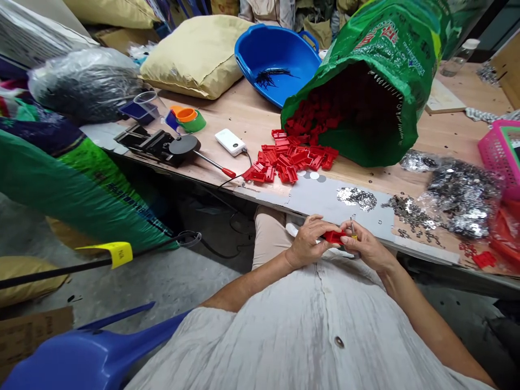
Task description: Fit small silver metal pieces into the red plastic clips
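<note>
My left hand point(309, 238) is closed around a small red plastic piece point(333, 236), held just below the table's near edge above my lap. My right hand point(364, 245) pinches a thin metal part with a yellow bit point(352, 228) against that red piece. The two hands touch each other. A pile of the same red plastic pieces point(289, 161) lies on the table beyond my hands, spilling from a green sack point(377, 81) lying on its side. Small shiny metal parts point(357, 197) are heaped on a grey sheet point(320, 200) just past my hands.
A blue basin point(276, 59) with dark thin parts stands at the back. A black press tool point(162, 146) with a red-tipped lever, a white power bank point(231, 142) and tape rolls point(189, 118) lie left. Bags of metal parts point(463, 195) and a pink basket point(501, 154) sit right. A blue chair point(89, 352) stands lower left.
</note>
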`<state>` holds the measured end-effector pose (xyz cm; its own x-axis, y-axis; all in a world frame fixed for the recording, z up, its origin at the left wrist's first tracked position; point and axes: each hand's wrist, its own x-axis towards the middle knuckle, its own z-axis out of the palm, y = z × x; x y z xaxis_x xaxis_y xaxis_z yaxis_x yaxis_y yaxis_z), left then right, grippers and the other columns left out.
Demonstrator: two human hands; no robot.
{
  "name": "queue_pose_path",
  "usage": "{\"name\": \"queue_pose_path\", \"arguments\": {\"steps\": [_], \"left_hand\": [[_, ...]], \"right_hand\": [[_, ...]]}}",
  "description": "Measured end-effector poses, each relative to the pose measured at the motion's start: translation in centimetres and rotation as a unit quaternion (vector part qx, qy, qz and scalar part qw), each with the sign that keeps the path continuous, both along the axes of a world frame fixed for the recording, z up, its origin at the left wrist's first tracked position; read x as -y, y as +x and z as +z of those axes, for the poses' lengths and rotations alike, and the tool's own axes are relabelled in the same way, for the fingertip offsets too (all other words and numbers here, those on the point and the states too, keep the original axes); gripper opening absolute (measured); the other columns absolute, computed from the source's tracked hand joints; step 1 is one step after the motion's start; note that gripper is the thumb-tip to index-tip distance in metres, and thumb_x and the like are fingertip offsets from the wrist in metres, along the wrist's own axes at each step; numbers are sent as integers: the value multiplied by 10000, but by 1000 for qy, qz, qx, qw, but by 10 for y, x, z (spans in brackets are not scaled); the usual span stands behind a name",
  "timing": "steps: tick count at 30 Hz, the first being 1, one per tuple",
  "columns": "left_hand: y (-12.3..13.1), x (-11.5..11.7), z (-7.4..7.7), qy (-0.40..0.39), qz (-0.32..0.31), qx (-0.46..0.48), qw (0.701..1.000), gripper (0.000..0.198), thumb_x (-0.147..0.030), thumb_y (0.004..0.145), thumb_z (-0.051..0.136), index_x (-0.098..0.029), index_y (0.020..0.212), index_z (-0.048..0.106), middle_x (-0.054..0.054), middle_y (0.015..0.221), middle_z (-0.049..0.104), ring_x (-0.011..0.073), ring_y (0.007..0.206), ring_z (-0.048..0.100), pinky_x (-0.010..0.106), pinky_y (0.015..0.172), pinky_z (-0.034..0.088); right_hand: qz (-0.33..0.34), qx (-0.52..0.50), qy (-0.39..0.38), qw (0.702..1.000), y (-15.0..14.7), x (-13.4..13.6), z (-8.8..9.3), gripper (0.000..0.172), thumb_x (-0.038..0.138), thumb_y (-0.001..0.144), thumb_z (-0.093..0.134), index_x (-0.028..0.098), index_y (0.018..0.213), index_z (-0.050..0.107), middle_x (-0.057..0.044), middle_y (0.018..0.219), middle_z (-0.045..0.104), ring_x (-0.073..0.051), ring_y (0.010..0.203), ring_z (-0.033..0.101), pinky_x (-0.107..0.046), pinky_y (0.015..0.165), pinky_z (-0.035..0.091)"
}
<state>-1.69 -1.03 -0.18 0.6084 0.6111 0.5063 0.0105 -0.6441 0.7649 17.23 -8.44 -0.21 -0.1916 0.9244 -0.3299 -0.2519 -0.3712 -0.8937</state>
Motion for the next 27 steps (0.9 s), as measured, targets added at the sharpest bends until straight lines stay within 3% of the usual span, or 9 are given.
{"name": "queue_pose_path", "arguments": {"steps": [5,7,9,11,13,15,17,21,27], "left_hand": [[-3,-2,0,-126,-33,29,991,271,-351,793,731,-184,1003,693,41,924,749,170,861,679,449,1116,355],[-3,-3,0,-201,-29,61,977,295,-341,765,760,-175,1001,699,53,950,737,176,905,667,400,1056,413],[-2,-4,0,-297,-20,102,949,315,-328,747,776,-172,1010,699,61,977,723,180,930,656,337,949,473],[-1,-5,-1,-392,-16,147,908,340,-306,730,790,-175,1028,692,55,978,715,171,915,655,296,872,495],[1,-6,-1,-464,-17,189,865,366,-278,712,805,-181,1044,687,38,954,715,155,891,656,282,863,496],[1,-8,-1,-512,-18,221,830,388,-264,704,812,-182,1061,685,31,938,715,143,880,657,276,872,493],[2,-9,1,-549,-21,242,800,405,-273,706,813,-178,1076,678,38,944,714,145,880,665,287,874,500],[1,-10,5,-590,-36,265,762,420,-284,701,820,-174,1077,667,55,978,711,174,914,685,329,878,526],[0,-10,4,-579,-25,258,773,511,-297,674,836,-185,1141,662,43,951,709,170,910,677,349,895,529]], "right_hand": [[18,-23,-5,1000,2,1,0,410,477,776,735,259,992,463,84,706,389,-56,501,231,-224,474,160],[38,23,9,999,8,-5,4,438,521,782,707,262,1048,474,65,738,485,-63,499,272,-225,478,199],[21,137,42,989,18,-13,10,441,542,812,654,248,1107,510,7,843,599,-87,534,377,-241,506,286],[-64,330,88,938,30,-24,14,351,495,852,599,227,1077,578,-52,972,656,-134,647,508,-283,608,387],[-128,522,117,835,40,-34,15,230,401,873,561,219,992,634,-71,999,680,-187,770,578,-331,724,421],[-135,636,125,749,47,-42,12,184,334,883,525,217,933,658,-77,983,692,-221,833,600,-353,766,422],[-119,687,120,707,48,-48,7,183,311,891,507,220,912,664,-78,969,691,-228,842,604,-347,749,420],[-108,723,98,675,43,-57,1,167,330,893,534,219,920,655,-72,951,680,-226,828,598,-333,703,404],[-115,709,109,687,42,-64,-1,156,331,880,538,218,835,635,-79,914,678,-236,801,583,-343,668,376]]}}
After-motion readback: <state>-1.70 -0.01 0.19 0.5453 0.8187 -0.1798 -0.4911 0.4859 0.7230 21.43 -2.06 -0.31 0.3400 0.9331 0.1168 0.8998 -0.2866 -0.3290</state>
